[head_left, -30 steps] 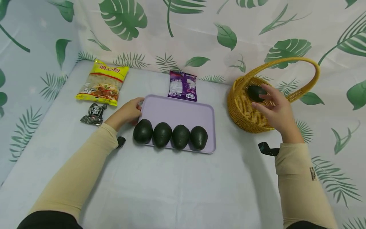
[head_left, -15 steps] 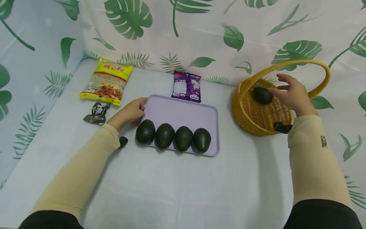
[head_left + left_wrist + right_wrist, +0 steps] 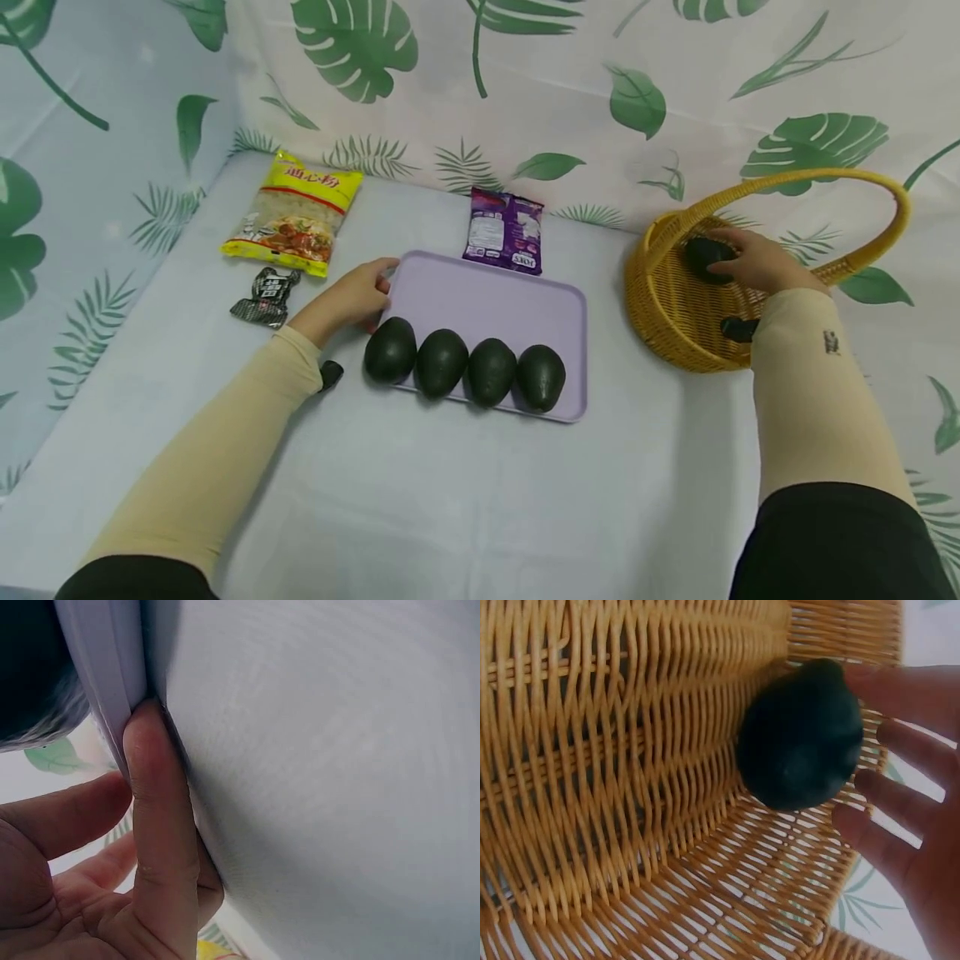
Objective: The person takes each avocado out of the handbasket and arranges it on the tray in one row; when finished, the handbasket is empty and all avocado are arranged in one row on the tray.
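My left hand (image 3: 351, 296) holds the left edge of a lilac tray (image 3: 487, 292); the left wrist view shows one finger (image 3: 161, 795) under the tray's rim and another digit at its edge. Several dark green avocados (image 3: 491, 372) lie in a row along the tray's near side. On the right, my right hand (image 3: 768, 265) reaches into a yellow wicker basket (image 3: 663, 333), over a single avocado (image 3: 705, 257). In the right wrist view its fingers (image 3: 900, 802) are spread and nearly straight, with the fingertips right beside that avocado (image 3: 799, 742).
Behind the tray lies a purple snack packet (image 3: 504, 231). A yellow pasta bag (image 3: 296, 212) and a small black wrapped packet (image 3: 266, 297) are at the left. The basket's tall handle (image 3: 825, 175) arches beyond my right hand. Leaf-print cloth hangs behind.
My right hand has come down into the basket to the avocado from above it. The left hand stays at the tray's edge. The whole view has shifted slightly.
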The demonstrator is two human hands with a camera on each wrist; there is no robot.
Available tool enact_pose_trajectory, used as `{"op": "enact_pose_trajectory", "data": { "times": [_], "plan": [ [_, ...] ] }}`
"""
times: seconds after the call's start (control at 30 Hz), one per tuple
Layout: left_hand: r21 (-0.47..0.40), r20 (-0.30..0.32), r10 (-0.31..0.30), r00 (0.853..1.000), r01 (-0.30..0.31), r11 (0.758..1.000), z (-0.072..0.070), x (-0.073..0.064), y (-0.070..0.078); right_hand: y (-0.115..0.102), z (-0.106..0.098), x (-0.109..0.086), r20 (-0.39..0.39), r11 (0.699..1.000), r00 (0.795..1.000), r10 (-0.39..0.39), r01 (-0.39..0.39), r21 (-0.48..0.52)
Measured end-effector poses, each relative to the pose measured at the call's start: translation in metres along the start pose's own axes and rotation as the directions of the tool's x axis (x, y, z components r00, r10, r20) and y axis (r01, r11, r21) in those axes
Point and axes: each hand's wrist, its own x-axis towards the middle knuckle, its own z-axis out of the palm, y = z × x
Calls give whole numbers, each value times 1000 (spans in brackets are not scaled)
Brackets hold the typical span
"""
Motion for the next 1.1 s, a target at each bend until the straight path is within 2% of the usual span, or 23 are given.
{"op": "enact_pose_trajectory", "data": {
  "times": [0.1, 0.27, 0.5, 0.63, 0.9, 1.1],
  "plan": [
    [5, 4, -7, 1000, 7, 1000, 2, 1, 0, 4, 0, 3, 31, 999, 999, 31, -31, -8],
    [1, 9, -3, 1000, 3, 1000, 4, 2, 1, 11, 0, 8, 42, 998, 997, 59, -59, -12],
    [7, 0, 11, 1000, -11, 1000, 0, 2, 2, 15, 0, 8, 46, 997, 996, 71, -69, -46],
    [16, -5, 12, 1000, -12, 1000, -2, 1, 1, 14, 4, 6, 53, 995, 994, 99, -97, -33],
    [19, 5, -1, 1000, 1, 1000, -2, 2, -1, 18, 16, 7, 21, 996, 996, 85, -84, -17],
    [32, 5, -2, 1000, 2, 999, -2, 2, -2, 15, 15, 8, -12, 997, 997, 78, -78, 2]
  ]
}}
